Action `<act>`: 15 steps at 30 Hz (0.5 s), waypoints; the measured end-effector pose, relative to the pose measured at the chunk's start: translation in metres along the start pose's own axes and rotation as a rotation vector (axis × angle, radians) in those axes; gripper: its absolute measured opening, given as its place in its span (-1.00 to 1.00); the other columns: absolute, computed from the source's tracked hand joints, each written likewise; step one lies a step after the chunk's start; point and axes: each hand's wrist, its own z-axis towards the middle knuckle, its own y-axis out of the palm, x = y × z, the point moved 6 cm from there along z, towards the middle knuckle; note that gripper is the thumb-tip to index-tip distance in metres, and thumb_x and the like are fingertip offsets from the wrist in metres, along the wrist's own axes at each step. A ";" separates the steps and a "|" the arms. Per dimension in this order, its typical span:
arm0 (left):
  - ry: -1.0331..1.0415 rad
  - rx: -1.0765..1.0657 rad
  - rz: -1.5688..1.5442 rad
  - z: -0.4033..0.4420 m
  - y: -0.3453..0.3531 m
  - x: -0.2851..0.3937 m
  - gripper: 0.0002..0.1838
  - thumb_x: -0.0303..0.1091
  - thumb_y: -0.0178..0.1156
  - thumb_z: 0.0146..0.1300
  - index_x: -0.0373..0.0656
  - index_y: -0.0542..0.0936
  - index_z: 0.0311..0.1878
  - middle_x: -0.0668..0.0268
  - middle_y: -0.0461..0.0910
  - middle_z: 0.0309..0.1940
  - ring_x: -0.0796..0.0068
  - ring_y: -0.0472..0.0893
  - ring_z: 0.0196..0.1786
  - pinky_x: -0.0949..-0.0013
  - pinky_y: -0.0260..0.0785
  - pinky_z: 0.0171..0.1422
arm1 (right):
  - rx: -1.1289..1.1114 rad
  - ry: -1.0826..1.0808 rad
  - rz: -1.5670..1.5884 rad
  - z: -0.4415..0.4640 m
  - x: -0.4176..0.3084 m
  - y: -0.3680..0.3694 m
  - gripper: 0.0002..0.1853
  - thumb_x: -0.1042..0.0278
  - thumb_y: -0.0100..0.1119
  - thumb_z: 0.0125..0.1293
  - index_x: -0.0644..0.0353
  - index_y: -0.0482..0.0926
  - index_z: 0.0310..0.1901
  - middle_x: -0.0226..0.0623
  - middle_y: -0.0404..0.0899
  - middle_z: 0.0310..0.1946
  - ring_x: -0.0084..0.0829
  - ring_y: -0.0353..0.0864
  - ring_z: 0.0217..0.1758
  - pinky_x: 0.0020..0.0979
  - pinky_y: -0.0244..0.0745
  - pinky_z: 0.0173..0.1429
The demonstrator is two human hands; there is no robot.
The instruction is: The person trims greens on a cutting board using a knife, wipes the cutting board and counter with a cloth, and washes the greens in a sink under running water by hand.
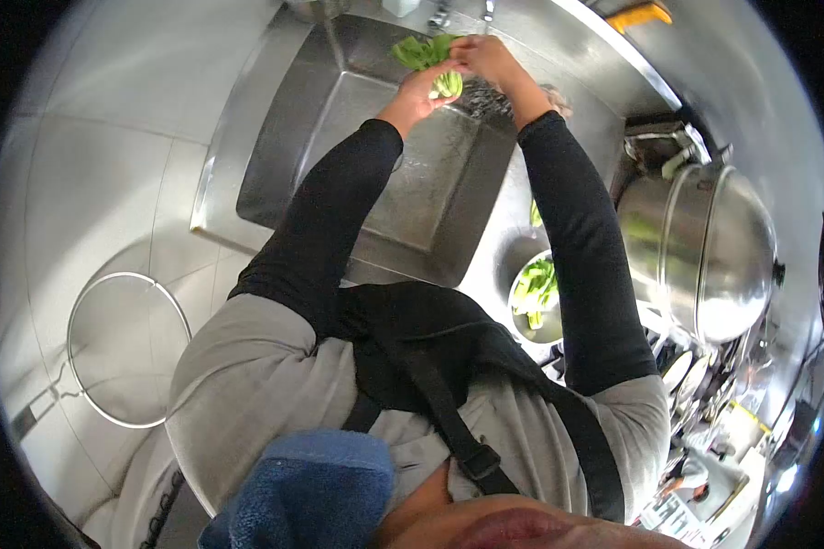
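Over the far end of a metal sink (275, 165), my left hand (419, 94) is closed round a green leafy vegetable (417, 53), whose pale base shows beside the fingers. My right hand (487, 59) touches the same vegetable from the right, its fingers bent at the stalks. Water splashes just below the hands. To the right of the sink, a round bowl (517, 316) holds cut green stalks (536, 288). Another green piece (535, 214) lies on the counter, partly behind my right sleeve.
A large lidded steel pot (687, 247) stands at the right. A round strainer (124, 425) hangs at the left by the tiled wall. An orange-handled tool (639, 16) is at the top right. Utensils and another person (688, 474) appear at the lower right.
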 end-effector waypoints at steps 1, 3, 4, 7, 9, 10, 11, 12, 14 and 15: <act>0.002 -0.114 -0.051 0.003 0.010 -0.005 -0.60 -0.28 0.26 0.38 -0.23 0.51 0.20 0.19 0.53 0.13 0.18 0.56 0.17 -0.04 0.50 0.31 | -0.013 -0.197 0.040 0.001 0.008 -0.004 -0.69 0.35 0.23 0.35 0.44 0.62 -0.02 -0.28 0.67 -0.38 -0.52 0.62 -0.38 -0.46 0.58 -0.26; 0.008 -0.336 -0.163 0.019 0.017 -0.018 -0.61 -0.29 0.26 0.38 -0.20 0.52 0.21 0.21 0.57 0.11 0.22 0.57 0.18 0.01 0.50 0.31 | 0.094 0.237 0.337 -0.028 -0.016 -0.018 -0.67 0.33 0.23 0.35 0.43 0.62 0.02 -0.22 0.69 -0.35 -0.49 0.66 -0.34 -0.47 0.60 -0.23; -0.023 -0.347 -0.119 0.037 0.011 -0.029 -0.63 -0.26 0.25 0.39 -0.16 0.53 0.19 0.24 0.60 0.10 0.28 0.58 0.19 0.06 0.49 0.33 | 0.144 0.198 0.287 -0.029 0.002 -0.030 -0.66 0.34 0.23 0.37 0.43 0.61 0.06 -0.12 0.69 -0.23 -0.45 0.68 -0.27 -0.51 0.60 -0.21; -0.062 -0.184 -0.058 0.045 0.017 -0.039 -0.63 -0.27 0.26 0.38 -0.19 0.51 0.17 0.26 0.59 0.10 0.27 0.59 0.16 0.08 0.51 0.32 | 0.289 0.245 -0.138 -0.042 0.052 -0.023 -0.65 0.34 0.23 0.40 0.43 0.59 0.09 -0.09 0.66 -0.15 -0.40 0.67 -0.21 -0.52 0.65 -0.17; -0.063 -0.064 0.149 0.032 0.029 -0.028 -0.63 -0.30 0.27 0.37 -0.25 0.50 0.15 0.22 0.59 0.09 0.25 0.59 0.16 0.05 0.52 0.32 | 0.192 0.351 0.417 -0.076 0.029 -0.011 -0.57 0.23 0.26 0.40 0.43 0.56 0.12 -0.08 0.65 -0.14 -0.42 0.66 -0.16 -0.47 0.70 -0.09; -0.058 0.001 0.250 0.025 0.033 -0.022 -0.63 -0.31 0.27 0.36 -0.27 0.49 0.15 0.20 0.58 0.08 0.23 0.59 0.15 0.03 0.52 0.33 | 0.245 0.356 0.479 -0.079 0.040 -0.010 -0.56 0.22 0.26 0.40 0.43 0.56 0.13 -0.08 0.65 -0.14 -0.42 0.66 -0.16 -0.46 0.71 -0.07; -0.054 -0.033 0.227 0.024 0.035 -0.022 -0.62 -0.33 0.28 0.36 -0.28 0.48 0.15 0.18 0.58 0.08 0.22 0.59 0.14 0.03 0.52 0.33 | 0.291 0.361 0.542 -0.080 0.052 -0.008 -0.55 0.20 0.26 0.41 0.43 0.56 0.13 -0.08 0.64 -0.15 -0.42 0.66 -0.16 -0.45 0.72 -0.06; -0.050 -0.061 0.205 0.019 0.032 -0.021 -0.62 -0.34 0.28 0.35 -0.29 0.48 0.15 0.16 0.57 0.07 0.21 0.60 0.13 0.02 0.52 0.33 | 0.377 0.351 0.672 -0.079 0.063 -0.003 -0.59 0.19 0.23 0.43 0.40 0.58 0.08 -0.14 0.65 -0.22 -0.48 0.65 -0.28 -0.46 0.70 -0.18; -0.056 -0.113 0.170 0.017 0.021 -0.019 -0.61 -0.38 0.31 0.31 -0.29 0.47 0.14 0.15 0.58 0.05 0.20 0.61 0.09 0.00 0.52 0.29 | 0.284 0.375 0.365 -0.073 0.057 -0.004 -0.61 0.15 0.22 0.41 0.39 0.61 -0.03 -0.06 0.67 -0.17 -0.43 0.69 -0.18 -0.39 0.69 -0.22; -0.066 -0.136 0.148 0.013 0.014 -0.019 -0.60 -0.40 0.33 0.29 -0.28 0.48 0.13 0.15 0.58 0.02 0.20 0.62 0.05 -0.02 0.53 0.25 | 0.236 0.382 0.210 -0.069 0.054 -0.007 -0.62 0.13 0.22 0.40 0.39 0.62 -0.09 -0.02 0.68 -0.15 -0.41 0.71 -0.12 -0.36 0.69 -0.24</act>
